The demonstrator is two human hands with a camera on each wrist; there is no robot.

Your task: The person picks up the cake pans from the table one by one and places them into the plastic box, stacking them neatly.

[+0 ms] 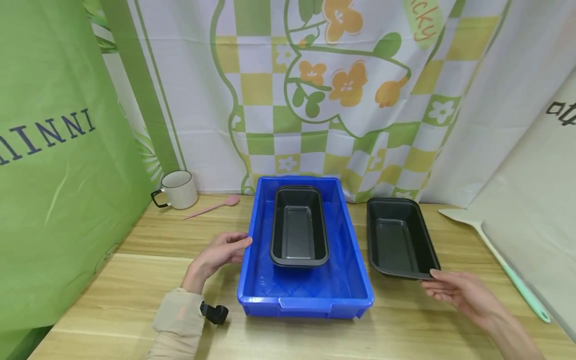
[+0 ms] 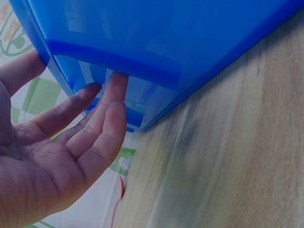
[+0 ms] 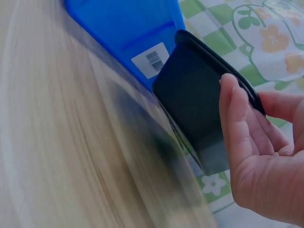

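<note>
A blue plastic bin stands on the table with one dark loaf pan inside it. My left hand holds the bin's left side, thumb at the rim and fingers against the outer wall below; the left wrist view shows the fingertips at the ledge on that wall. To the right of the bin is a second dark loaf pan. My right hand pinches its near right corner, thumb over the rim and fingers underneath. In the right wrist view that pan tilts close above the table.
A white mug with a black handle and a pink spoon are at the back left. A spatula with a mint-green handle lies along the right side. Patterned curtains hang behind the wooden table.
</note>
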